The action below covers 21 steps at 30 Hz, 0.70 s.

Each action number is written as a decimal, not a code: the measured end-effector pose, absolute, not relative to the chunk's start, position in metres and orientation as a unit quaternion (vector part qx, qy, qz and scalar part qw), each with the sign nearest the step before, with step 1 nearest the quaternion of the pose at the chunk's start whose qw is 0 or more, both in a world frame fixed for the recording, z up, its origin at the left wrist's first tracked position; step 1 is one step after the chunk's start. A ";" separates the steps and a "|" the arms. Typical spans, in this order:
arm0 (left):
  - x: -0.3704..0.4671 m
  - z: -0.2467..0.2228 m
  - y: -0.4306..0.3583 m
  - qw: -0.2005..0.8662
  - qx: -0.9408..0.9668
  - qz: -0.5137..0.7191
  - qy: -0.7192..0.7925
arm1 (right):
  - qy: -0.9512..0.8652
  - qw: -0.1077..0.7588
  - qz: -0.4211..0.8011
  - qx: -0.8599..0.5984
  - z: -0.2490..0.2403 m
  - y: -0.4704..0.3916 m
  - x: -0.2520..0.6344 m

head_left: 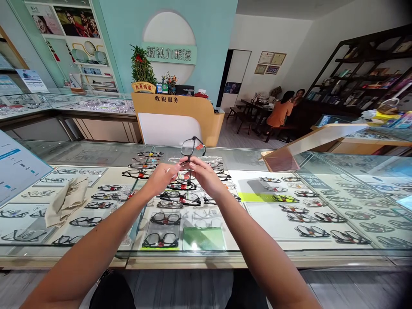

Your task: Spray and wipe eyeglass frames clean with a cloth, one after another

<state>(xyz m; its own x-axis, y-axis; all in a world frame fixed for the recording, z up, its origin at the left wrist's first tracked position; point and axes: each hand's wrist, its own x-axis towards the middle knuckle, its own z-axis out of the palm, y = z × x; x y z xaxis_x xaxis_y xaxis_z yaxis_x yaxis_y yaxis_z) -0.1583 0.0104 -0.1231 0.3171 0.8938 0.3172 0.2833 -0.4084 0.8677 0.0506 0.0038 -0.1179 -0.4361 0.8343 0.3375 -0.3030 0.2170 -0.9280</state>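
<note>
A pair of dark-framed glasses (194, 148) is held up above the glass display counter, turned on its side, with a red tag on one lens. My right hand (203, 172) grips it from the right, with the fingers closed around the lower part of the frame. From the left, my left hand (165, 175) reaches to the same lower part, its fingers bent together and partly hidden; something pale shows near its fingertips. Below the hands, rows of glasses lie in the counter, among them a black pair (160, 240) over a yellow-green strip.
A crumpled beige cloth (67, 201) lies on the counter's left, near a tilted white-and-blue sheet (21, 167). A slanted wooden-edged stand (299, 143) rises at the right. Beyond is a cashier desk (180, 112); a person in orange (280, 112) sits farther back.
</note>
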 end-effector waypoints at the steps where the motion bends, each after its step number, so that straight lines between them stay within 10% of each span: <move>1: -0.157 -0.123 0.010 0.357 0.734 0.411 0.407 | -0.609 0.487 0.588 -0.214 -0.118 0.004 0.050; 21: -0.204 -0.104 0.041 0.227 0.653 0.487 0.535 | -0.585 0.504 0.596 -0.218 -0.121 0.008 0.051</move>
<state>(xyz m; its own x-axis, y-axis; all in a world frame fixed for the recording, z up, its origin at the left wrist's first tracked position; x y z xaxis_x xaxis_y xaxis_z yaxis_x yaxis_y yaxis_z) -0.2038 0.0407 -0.1041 -0.0450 0.9186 0.3926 0.4771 -0.3256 0.8163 0.0510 0.0077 -0.1206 -0.3965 0.8569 0.3294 -0.3457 0.1930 -0.9183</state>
